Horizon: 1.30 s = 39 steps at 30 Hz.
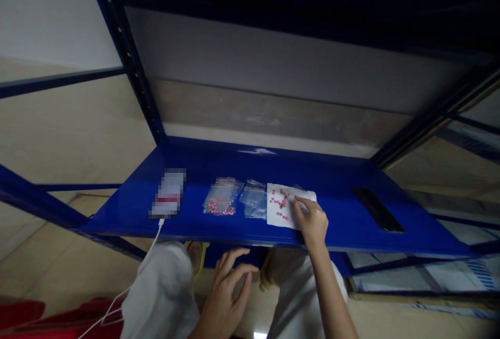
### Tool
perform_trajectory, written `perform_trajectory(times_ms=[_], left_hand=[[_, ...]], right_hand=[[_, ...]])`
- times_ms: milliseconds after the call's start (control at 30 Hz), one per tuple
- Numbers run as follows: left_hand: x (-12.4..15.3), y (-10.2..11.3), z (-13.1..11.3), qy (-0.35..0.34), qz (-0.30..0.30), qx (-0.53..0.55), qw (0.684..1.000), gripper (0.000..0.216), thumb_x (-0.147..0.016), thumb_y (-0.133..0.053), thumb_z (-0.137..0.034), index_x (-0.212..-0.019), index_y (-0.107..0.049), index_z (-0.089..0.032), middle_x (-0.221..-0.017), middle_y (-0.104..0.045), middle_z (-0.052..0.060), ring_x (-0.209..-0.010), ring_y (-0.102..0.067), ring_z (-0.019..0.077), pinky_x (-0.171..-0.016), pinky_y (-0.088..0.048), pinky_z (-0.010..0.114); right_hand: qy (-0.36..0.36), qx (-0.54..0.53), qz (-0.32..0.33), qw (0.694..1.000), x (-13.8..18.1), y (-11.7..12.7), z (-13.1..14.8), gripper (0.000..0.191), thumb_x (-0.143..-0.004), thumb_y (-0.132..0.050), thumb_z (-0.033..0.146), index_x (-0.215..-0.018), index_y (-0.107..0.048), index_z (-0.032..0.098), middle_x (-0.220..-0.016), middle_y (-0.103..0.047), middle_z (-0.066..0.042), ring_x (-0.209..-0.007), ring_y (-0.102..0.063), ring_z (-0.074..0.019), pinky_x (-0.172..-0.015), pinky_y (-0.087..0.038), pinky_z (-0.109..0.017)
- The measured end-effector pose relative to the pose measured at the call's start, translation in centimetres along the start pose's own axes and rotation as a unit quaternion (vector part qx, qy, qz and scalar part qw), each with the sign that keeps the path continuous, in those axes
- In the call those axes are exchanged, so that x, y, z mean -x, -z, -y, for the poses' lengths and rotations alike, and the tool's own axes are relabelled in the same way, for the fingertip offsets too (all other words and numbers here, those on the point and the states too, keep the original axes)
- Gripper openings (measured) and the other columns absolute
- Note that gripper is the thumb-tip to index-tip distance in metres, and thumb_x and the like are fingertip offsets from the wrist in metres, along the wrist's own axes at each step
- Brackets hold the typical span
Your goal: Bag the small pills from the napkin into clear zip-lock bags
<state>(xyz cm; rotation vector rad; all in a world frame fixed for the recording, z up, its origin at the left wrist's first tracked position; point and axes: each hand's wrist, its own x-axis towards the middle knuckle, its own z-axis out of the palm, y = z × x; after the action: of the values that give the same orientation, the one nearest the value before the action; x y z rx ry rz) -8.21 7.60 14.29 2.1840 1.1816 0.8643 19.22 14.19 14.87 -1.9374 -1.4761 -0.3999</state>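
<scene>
Paper (275, 211) with pink pill-like pieces (282, 204) lies beneath the right hand (313, 222) (fingertips close together, cannot tell whether gripping); left hand's (227, 288) fingers apart.

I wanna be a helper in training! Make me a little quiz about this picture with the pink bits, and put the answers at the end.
1. Which hand reaches over the white sheet? A: left. B: right.
2. True or false: all the pink bits lie on the sheet.
3. Fill in the color: the sheet lies on a ____ shelf.

Key:
1. B, the right hand.
2. False; more show inside a clear bag.
3. Blue.
</scene>
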Motion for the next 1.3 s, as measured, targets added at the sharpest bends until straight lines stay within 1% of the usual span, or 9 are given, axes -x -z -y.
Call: perform_trajectory(times_ms=[200, 333, 400, 467, 567, 667, 767, 1000, 1300], left_hand=[[-4.4, 1.6, -0.7, -0.071, -0.069, 0.036, 0.994, 0.032, -0.087, -0.049, -0.021, -0.118, -0.054, -0.029, -0.123, -0.056, 0.005, -0.116, -0.050, 0.0216, -0.097, -0.042, 0.039], [-8.5, 2.8, -1.3, -0.116, -0.119, 0.058, 0.984, 0.073, -0.079, -0.064, -0.036, -0.141, -0.026, -0.023, -0.143, -0.037, 0.012, -0.133, -0.033, 0.0267, -0.106, -0.031, 0.045], [-10.1, 3.4, -1.3, -0.135, -0.106, 0.078, 0.982, 0.066, -0.075, -0.068, -0.040, -0.133, -0.041, -0.023, -0.140, -0.043, 0.012, -0.133, -0.033, 0.0293, -0.106, -0.028, 0.049], [-11.1, 3.8, -1.0, -0.120, -0.098, 0.111, 0.982, 0.029, -0.076, -0.067, -0.037, -0.103, -0.065, -0.025, -0.117, -0.064, 0.006, -0.121, -0.049, 0.0276, -0.105, -0.029, 0.049], [-11.7, 3.5, -0.3, -0.032, -0.147, 0.187, 0.971, 0.015, -0.080, -0.064, -0.030, -0.068, -0.069, -0.023, -0.075, -0.072, 0.000, -0.080, -0.067, 0.0189, -0.092, -0.044, 0.039], [-11.7, 2.5, 0.6, 0.069, -0.180, 0.283, 0.940, 0.015, -0.078, -0.065, -0.031, -0.071, -0.069, -0.018, -0.067, -0.070, 0.002, -0.065, -0.066, 0.0165, -0.068, -0.052, 0.028], [-11.7, 1.5, 1.2, 0.116, -0.147, 0.375, 0.908, 0.016, -0.077, -0.064, -0.030, -0.079, -0.068, -0.015, -0.067, -0.070, 0.003, -0.062, -0.066, 0.0157, -0.062, -0.053, 0.024], [-12.6, 0.5, 2.1, 0.132, -0.136, 0.426, 0.885, 0.020, -0.075, -0.064, -0.033, -0.077, -0.068, -0.013, -0.070, -0.071, 0.004, -0.061, -0.066, 0.0147, -0.057, -0.052, 0.022], [-12.3, -1.5, 3.8, 0.097, -0.171, 0.300, 0.933, 0.016, -0.080, -0.058, -0.028, -0.073, -0.068, -0.017, -0.068, -0.070, 0.002, -0.066, -0.067, 0.0160, -0.064, -0.052, 0.024]], right_hand=[[-0.022, -0.058, -0.206, 0.977, -1.3, 3.7, 2.8, 0.023, -0.085, -0.056, 0.032, -0.088, -0.070, 0.015, -0.084, -0.072, -0.009, -0.077, -0.064, -0.0211, -0.075, -0.048, -0.033], [0.059, -0.218, -0.033, 0.974, -1.1, 6.5, 6.5, 0.011, -0.081, -0.062, 0.027, -0.086, -0.071, 0.021, -0.083, -0.071, -0.005, -0.075, -0.064, -0.0184, -0.072, -0.050, -0.031], [0.097, -0.286, 0.075, 0.950, -0.9, 7.0, 7.6, 0.009, -0.080, -0.064, 0.026, -0.084, -0.072, 0.023, -0.079, -0.071, -0.003, -0.073, -0.065, -0.0185, -0.073, -0.051, -0.032], [0.087, -0.327, 0.122, 0.933, -0.8, 6.6, 8.2, 0.007, -0.077, -0.067, 0.028, -0.080, -0.072, 0.024, -0.074, -0.071, -0.002, -0.069, -0.065, -0.0185, -0.072, -0.052, -0.033], [-0.015, -0.384, 0.121, 0.915, -0.5, 4.8, 8.8, 0.013, -0.078, -0.064, 0.033, -0.079, -0.073, 0.022, -0.072, -0.072, -0.004, -0.066, -0.066, -0.0189, -0.064, -0.054, -0.031], [-0.105, -0.441, 0.132, 0.882, 0.2, 2.4, 10.0, 0.021, -0.079, -0.062, 0.038, -0.082, -0.073, 0.019, -0.078, -0.073, -0.007, -0.069, -0.067, -0.0202, -0.063, -0.055, -0.030], [-0.140, -0.476, 0.139, 0.857, 1.1, 0.5, 11.4, 0.021, -0.076, -0.066, 0.038, -0.081, -0.073, 0.018, -0.077, -0.073, -0.006, -0.068, -0.067, -0.0204, -0.066, -0.056, -0.032], [-0.188, -0.520, 0.133, 0.823, 1.6, -2.0, 12.4, 0.023, -0.074, -0.066, 0.041, -0.081, -0.070, 0.019, -0.077, -0.072, -0.005, -0.065, -0.066, -0.0188, -0.060, -0.056, -0.031], [-0.207, -0.510, 0.139, 0.823, 2.6, -3.7, 11.0, 0.029, -0.075, -0.064, 0.044, -0.082, -0.069, 0.016, -0.075, -0.070, -0.005, -0.058, -0.062, -0.0158, -0.048, -0.049, -0.025]])
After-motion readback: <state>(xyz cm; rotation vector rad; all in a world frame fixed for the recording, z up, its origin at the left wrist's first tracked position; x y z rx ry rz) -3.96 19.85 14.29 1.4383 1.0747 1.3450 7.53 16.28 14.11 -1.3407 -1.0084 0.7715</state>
